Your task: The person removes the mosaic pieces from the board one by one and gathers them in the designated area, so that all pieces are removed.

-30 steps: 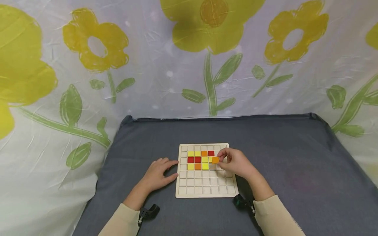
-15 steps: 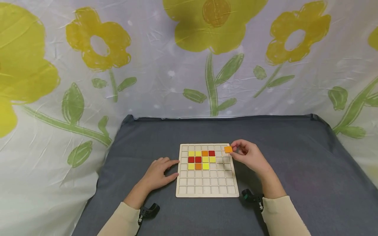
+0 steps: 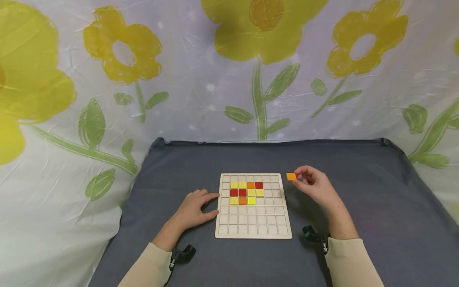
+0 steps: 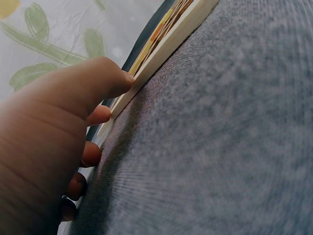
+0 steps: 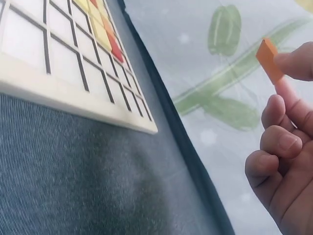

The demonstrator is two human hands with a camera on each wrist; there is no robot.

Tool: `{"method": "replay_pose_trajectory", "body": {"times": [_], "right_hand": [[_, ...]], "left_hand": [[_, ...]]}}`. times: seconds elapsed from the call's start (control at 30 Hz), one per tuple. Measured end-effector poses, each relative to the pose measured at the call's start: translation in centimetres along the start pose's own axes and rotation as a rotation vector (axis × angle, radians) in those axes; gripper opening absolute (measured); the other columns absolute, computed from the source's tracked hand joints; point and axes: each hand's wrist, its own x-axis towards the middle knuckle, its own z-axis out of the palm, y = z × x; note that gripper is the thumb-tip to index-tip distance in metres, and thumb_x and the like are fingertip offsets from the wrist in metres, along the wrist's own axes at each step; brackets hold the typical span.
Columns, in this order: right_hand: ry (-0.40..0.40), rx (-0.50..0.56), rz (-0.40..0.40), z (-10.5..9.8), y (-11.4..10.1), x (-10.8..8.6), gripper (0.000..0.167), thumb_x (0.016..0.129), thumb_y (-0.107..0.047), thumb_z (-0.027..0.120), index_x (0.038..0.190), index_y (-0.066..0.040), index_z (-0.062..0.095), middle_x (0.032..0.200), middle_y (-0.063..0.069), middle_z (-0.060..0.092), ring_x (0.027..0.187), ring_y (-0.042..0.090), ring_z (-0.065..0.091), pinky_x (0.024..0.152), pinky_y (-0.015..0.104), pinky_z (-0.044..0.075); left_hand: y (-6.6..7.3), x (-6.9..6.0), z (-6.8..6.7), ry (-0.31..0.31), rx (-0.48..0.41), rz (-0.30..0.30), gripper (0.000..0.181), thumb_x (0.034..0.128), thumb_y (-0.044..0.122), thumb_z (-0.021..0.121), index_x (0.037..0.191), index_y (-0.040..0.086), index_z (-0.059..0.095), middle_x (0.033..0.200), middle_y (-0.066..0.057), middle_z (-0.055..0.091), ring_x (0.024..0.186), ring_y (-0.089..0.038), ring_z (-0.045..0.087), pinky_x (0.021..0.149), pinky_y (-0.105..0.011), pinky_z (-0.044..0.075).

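A pale wooden grid board [image 3: 253, 219] lies on the dark cloth, with yellow, red and orange square tiles in three of its upper rows. Thumb and forefinger of my right hand [image 3: 317, 187] pinch an orange tile [image 3: 291, 176] in the air just beyond the board's upper right corner. In the right wrist view, the same tile [image 5: 268, 59] stands between thumb and fingertip, the other fingers curled. My left hand [image 3: 191, 211] rests at the board's left edge, its thumb and forefinger touching it; the left wrist view shows the thumb [image 4: 110, 81] against the board's side [image 4: 166, 51].
Dark grey cloth [image 3: 186, 163] covers the table around the board. Behind and to the left hangs a pale curtain [image 3: 186, 79] printed with yellow flowers. Each wrist carries a small black camera, the left one [image 3: 183, 254] and the right one [image 3: 315, 235].
My right hand has carried the orange tile from above the tiled rows to the right and away, past the board's upper right corner. The left hand has stayed at the board's edge.
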Motion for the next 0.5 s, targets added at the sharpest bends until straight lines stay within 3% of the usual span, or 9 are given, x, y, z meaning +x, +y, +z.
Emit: {"method": "replay_pose_trajectory", "body": {"times": [0.3, 0.5], "right_hand": [[0.005, -0.041, 0.091, -0.4, 1.2, 0.0, 0.029, 0.097, -0.006, 0.071, 0.12, 0.007, 0.059, 0.096, 0.012, 0.053, 0.074, 0.015, 0.049, 0.063, 0.024, 0.044], [0.024, -0.076, 0.083, -0.8, 2.7, 0.2, 0.026, 0.096, 0.0, 0.068, 0.118, 0.01, 0.058, 0.094, 0.014, 0.051, 0.072, 0.015, 0.048, 0.063, 0.024, 0.044]], "left_hand": [[-0.2, -0.1, 0.2, 0.004, -0.001, 0.01, 0.053, 0.0907, 0.049, 0.074, 0.136, 0.022, 0.068, 0.082, 0.01, 0.045, 0.074, -0.008, 0.039, 0.071, -0.033, 0.034], [-0.2, 0.0, 0.2, 0.012, -0.003, 0.01, 0.053, 0.09, 0.048, 0.075, 0.136, 0.022, 0.068, 0.082, 0.01, 0.045, 0.074, -0.008, 0.04, 0.071, -0.033, 0.034]]}}
